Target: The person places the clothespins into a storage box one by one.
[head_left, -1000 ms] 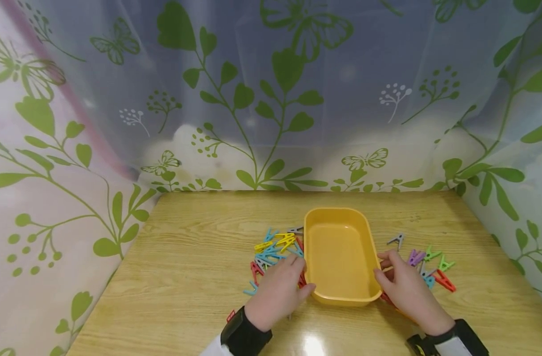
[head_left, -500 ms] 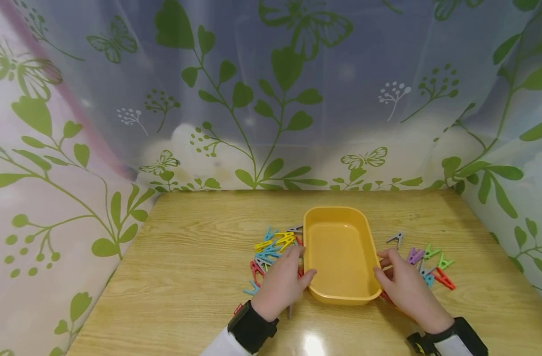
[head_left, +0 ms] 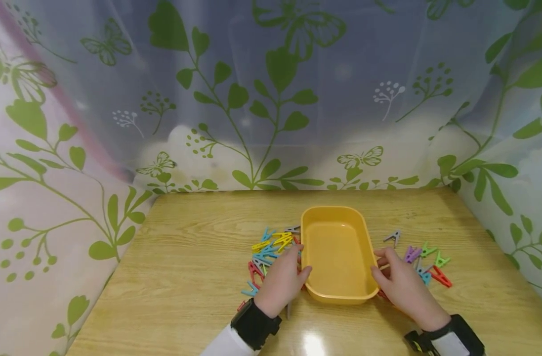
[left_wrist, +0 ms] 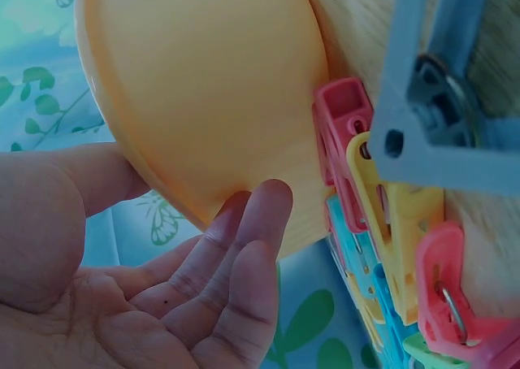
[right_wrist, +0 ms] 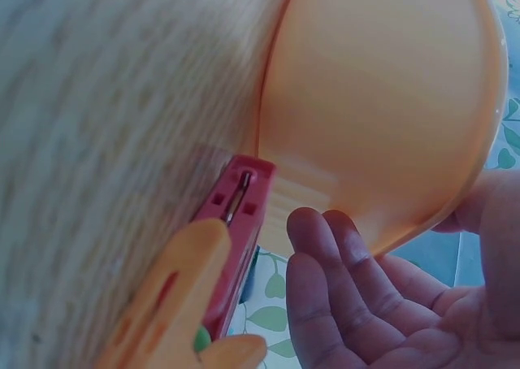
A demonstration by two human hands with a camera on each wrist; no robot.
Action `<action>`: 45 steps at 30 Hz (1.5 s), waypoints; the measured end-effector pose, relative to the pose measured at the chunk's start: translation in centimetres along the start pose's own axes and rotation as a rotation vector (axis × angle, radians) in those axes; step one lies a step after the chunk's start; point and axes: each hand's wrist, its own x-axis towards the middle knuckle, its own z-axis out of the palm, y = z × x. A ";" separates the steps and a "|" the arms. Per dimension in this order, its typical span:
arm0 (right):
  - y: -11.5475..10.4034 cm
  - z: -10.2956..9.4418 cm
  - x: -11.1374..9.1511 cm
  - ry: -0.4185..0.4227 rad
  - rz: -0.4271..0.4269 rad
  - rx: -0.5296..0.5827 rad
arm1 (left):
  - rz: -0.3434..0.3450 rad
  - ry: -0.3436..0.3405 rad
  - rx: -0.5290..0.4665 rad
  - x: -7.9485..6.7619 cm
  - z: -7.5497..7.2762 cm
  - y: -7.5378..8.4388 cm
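Both hands hold an empty yellow plastic tub (head_left: 337,262), one on each long side. My left hand (head_left: 277,283) has its thumb at the rim and its fingers against the outer wall, as the left wrist view shows on the tub (left_wrist: 203,84). The right hand (head_left: 406,287) grips the opposite side the same way, with fingertips under the rim of the tub (right_wrist: 382,101). Clothespins crowd around the left hand, among them a yellow clothespin (head_left: 283,239) and a pink clothespin (left_wrist: 341,105) by the tub wall. A red clothespin (right_wrist: 244,198) lies below the right fingers.
More clothespins lie to the right, including a purple clothespin (head_left: 412,254), a red clothespin (head_left: 440,277) and a grey clothespin (head_left: 393,238). The wooden table (head_left: 199,277) ends at a patterned curtain (head_left: 235,128) behind and on both sides.
My left wrist has shifted slightly rightward and away from the body, uncovering a grey clothespin below the hand. The tub and right hand keep their place, while the head view has turned slightly.
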 end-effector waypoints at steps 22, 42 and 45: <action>-0.7 -4.9 1.9 0.115 -0.065 -0.134 | 0.025 0.011 0.026 -0.2 0.3 -0.4; 3.2 -4.0 5.8 0.186 -0.061 -0.369 | 0.032 0.010 0.005 -0.3 0.4 -0.4; 3.5 -4.0 6.0 0.154 -0.024 -0.379 | 0.034 0.015 0.006 -0.4 0.4 -0.4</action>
